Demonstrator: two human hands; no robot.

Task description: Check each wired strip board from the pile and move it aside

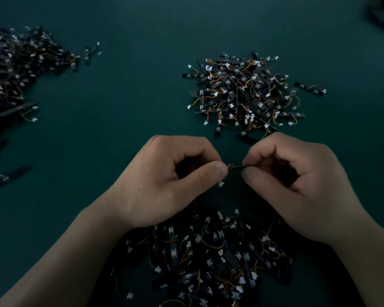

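Left hand [164,182]: bare, with one small dark spot [139,189] on its back, toward the wrist. Right hand [302,187]: bare, unmarked skin on the visible surface. Fingers [211,173]: broad, rounded tips; nail detail is too dim to tell. Left forearm [71,258] and right forearm [359,251]: uncovered as far as the picture edge.

I count three: far pile [246,91] beyond my fingers [211,173], near pile [208,253], left pile [13,69]; perhaps hundreds of boards; one strip board [237,166] held.
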